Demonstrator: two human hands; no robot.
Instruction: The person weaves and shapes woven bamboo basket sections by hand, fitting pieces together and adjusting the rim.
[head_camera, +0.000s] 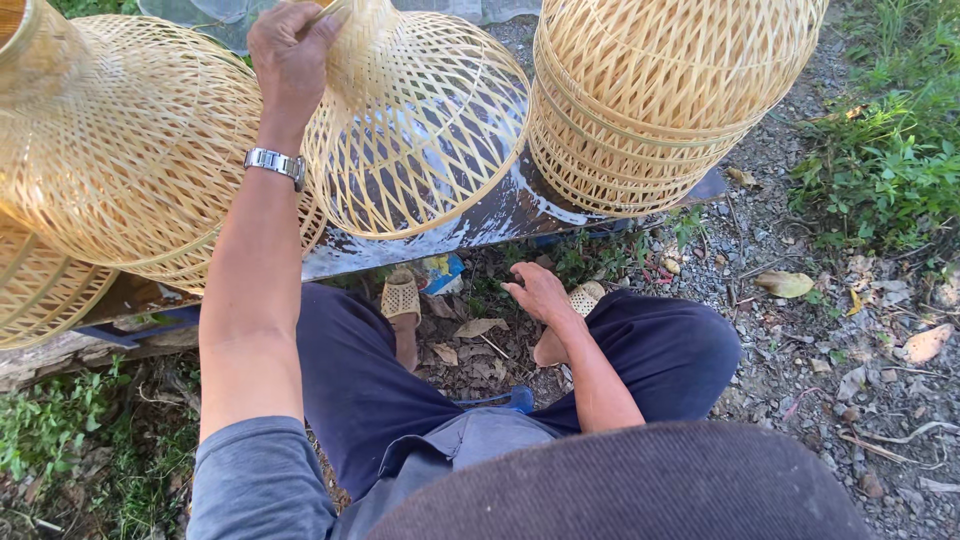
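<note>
My left hand (291, 52) grips the narrow top of a woven bamboo lampshade-like basket (415, 130), holding it tilted over a dark wet board (500, 215). A metal watch (275, 163) sits on that wrist. My right hand (540, 292) hangs low between my knees, fingers loosely spread, holding nothing, just above the leaf-strewn ground near my right sandalled foot (585, 297). I am seated, in dark blue trousers.
A large woven bamboo shade (120, 150) lies at the left, with another (40, 290) below it. A stack of nested shades (650, 100) stands at the upper right on the board. Gravel, dry leaves and grass (880, 170) surround me.
</note>
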